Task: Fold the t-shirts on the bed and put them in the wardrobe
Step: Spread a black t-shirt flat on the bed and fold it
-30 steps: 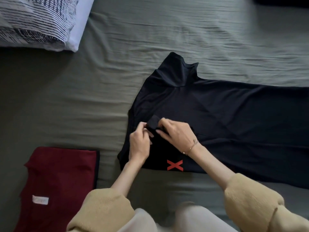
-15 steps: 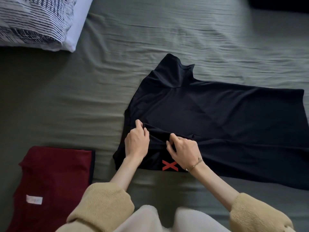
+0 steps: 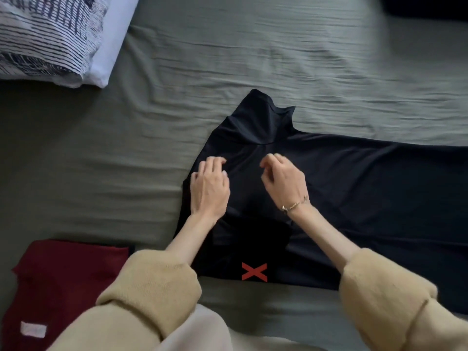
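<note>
A black t-shirt (image 3: pixel 354 193) with a red X mark (image 3: pixel 254 272) on its near edge lies spread on the green bed sheet (image 3: pixel 253 59). Its far sleeve points away from me, and a part of it is folded inward near the X. My left hand (image 3: pixel 209 186) rests on the shirt's left side with bent fingertips touching the fabric. My right hand (image 3: pixel 283 178) hovers just to its right over the chest area, fingers loosely curled with nothing seen between them. A folded dark red t-shirt (image 3: pixel 63 282) with a white label lies at the near left.
A striped pillow (image 3: pixel 50 34) sits at the far left corner of the bed. A dark object (image 3: pixel 428 6) shows at the far right edge. Wrinkled sheet stretches beyond the black shirt.
Both hands pinched a fold of black fabric near the X. They have since let it go and moved away from me, toward the middle of the shirt.
</note>
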`<action>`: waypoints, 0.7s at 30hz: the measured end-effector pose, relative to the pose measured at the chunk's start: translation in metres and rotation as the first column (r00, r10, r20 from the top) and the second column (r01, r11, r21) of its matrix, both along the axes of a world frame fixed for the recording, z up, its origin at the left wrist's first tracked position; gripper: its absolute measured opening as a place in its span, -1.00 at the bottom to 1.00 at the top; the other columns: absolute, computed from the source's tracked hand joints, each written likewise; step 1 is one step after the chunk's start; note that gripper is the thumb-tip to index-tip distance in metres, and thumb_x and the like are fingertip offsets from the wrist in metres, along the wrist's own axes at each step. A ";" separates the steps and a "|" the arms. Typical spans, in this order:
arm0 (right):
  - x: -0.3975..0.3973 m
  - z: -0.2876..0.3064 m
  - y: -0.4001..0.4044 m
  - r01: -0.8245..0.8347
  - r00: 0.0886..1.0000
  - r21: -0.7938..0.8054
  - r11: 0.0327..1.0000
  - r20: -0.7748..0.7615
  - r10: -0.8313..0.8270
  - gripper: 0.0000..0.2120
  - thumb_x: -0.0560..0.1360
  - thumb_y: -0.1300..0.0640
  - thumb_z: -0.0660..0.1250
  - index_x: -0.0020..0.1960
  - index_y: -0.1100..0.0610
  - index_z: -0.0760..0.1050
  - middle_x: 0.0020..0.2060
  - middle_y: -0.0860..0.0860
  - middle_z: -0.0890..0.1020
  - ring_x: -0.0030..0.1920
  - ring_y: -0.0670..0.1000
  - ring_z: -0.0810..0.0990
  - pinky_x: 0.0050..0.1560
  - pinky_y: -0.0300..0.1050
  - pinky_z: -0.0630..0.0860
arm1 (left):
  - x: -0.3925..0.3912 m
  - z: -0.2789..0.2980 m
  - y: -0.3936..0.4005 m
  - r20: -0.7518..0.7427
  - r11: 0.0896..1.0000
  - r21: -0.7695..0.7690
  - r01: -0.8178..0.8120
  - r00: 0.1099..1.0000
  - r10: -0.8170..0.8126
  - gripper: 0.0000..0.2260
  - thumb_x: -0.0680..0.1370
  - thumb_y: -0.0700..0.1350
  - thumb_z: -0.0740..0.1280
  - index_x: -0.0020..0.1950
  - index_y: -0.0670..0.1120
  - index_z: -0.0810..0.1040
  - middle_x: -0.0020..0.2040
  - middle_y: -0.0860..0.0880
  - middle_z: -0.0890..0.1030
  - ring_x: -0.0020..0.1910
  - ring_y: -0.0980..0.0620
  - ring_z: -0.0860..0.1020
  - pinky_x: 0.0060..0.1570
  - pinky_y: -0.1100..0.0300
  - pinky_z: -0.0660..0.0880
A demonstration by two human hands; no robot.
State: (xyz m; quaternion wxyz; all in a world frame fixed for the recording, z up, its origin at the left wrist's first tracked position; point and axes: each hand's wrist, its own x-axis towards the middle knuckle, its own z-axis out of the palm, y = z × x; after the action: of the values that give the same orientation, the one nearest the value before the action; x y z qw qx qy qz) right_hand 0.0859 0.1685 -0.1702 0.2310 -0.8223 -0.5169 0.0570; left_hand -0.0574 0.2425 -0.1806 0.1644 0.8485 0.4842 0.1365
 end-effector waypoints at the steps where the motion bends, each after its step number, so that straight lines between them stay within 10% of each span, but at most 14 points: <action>1: 0.010 -0.001 0.010 -0.056 0.998 -0.006 0.998 0.031 0.057 -0.81 0.42 0.31 0.27 0.01 0.17 0.54 -0.08 0.04 0.60 -0.07 0.09 0.58 -0.14 -0.09 0.44 | 0.008 0.001 0.007 -0.026 0.996 -0.025 0.087 0.996 -0.088 -0.69 0.61 -0.14 0.14 0.35 -0.09 0.41 0.33 -0.02 0.45 0.31 0.00 0.40 0.22 0.07 0.32; 5: 0.050 -0.005 0.057 -0.234 0.962 -0.258 0.938 0.082 0.262 -0.54 0.59 0.18 0.12 0.48 0.06 0.21 0.48 -0.05 0.22 0.49 -0.05 0.15 0.45 0.10 0.00 | 0.040 -0.003 0.039 -0.235 0.936 -0.127 0.327 0.907 -0.349 -0.53 0.67 0.00 0.00 0.56 0.00 -0.02 0.57 0.06 -0.05 0.53 0.11 -0.11 0.47 -0.07 -0.12; 10: 0.078 -0.019 0.083 -0.202 0.973 -0.442 0.874 0.014 0.232 -0.48 0.64 0.01 0.04 0.54 0.02 -0.02 0.54 -0.04 -0.11 0.52 -0.02 -0.19 0.42 0.28 -0.16 | 0.047 -0.019 0.053 -0.274 0.964 -0.141 0.226 0.927 -0.258 -0.54 0.67 0.04 -0.02 0.56 0.07 -0.04 0.57 0.01 -0.06 0.53 0.07 -0.05 0.46 -0.06 -0.10; 16: 0.090 -0.018 0.098 0.304 0.941 -0.235 0.923 -0.079 -0.330 -0.26 0.48 -0.05 0.34 0.50 0.16 0.06 0.42 0.20 0.19 0.39 0.18 0.20 0.32 0.04 0.24 | 0.054 -0.021 0.070 -0.180 0.993 -0.022 0.119 0.976 -0.121 -0.55 0.62 -0.01 0.13 0.50 -0.04 0.19 0.47 0.04 0.23 0.39 0.06 0.22 0.29 0.11 0.16; 21: 0.103 -0.017 0.112 0.347 0.794 -0.262 0.900 -0.429 -0.431 -0.42 0.39 0.08 0.46 0.32 0.22 0.36 0.22 0.12 0.51 0.24 0.09 0.46 0.06 -0.21 0.35 | 0.078 -0.004 0.090 0.035 0.964 -0.257 -0.063 0.997 0.075 -0.50 0.55 -0.03 0.28 0.44 -0.09 0.24 0.38 -0.04 0.29 0.36 -0.05 0.23 0.27 0.06 0.24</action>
State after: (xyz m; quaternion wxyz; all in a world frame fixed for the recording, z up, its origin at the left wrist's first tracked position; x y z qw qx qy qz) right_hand 0.1894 0.2802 -0.1870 0.2870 -0.8878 -0.2562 0.2526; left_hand 0.0205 0.3329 -0.1849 0.2781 0.7997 0.5231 0.0975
